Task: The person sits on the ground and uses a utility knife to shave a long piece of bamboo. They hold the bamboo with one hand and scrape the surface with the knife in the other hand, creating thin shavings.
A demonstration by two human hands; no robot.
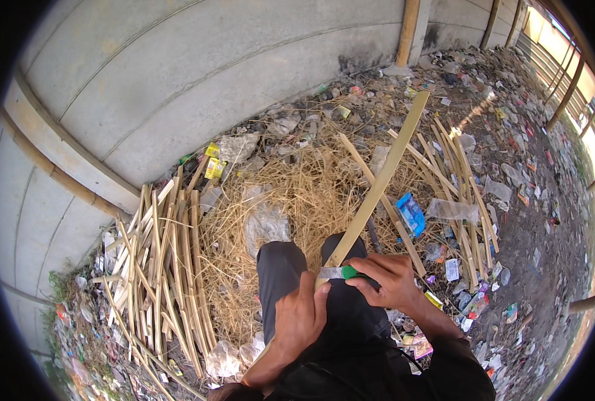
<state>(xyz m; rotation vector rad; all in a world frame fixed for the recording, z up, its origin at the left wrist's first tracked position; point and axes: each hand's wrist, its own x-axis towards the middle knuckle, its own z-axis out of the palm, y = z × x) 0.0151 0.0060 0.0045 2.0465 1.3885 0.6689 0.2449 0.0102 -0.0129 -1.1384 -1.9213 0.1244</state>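
A long, flat bamboo strip (384, 177) slants from the upper right down to my lap. My left hand (299, 314) is closed around its near end, the thumb lying along it. In my right hand (387, 279) is a knife (351, 272) with a green handle, its fingers wrapped round the grip. The short blade lies across the strip just beyond my left thumb, touching or very close to it. My dark-trousered knees (280, 264) are drawn up beneath the work.
A pile of split bamboo strips (167, 267) lies on the left, and more strips (468, 194) lie on the right. Straw-like shavings (317, 167) cover the ground ahead. A blue wrapper (411, 215) lies among scattered litter. A grey panel wall (197, 73) stands behind.
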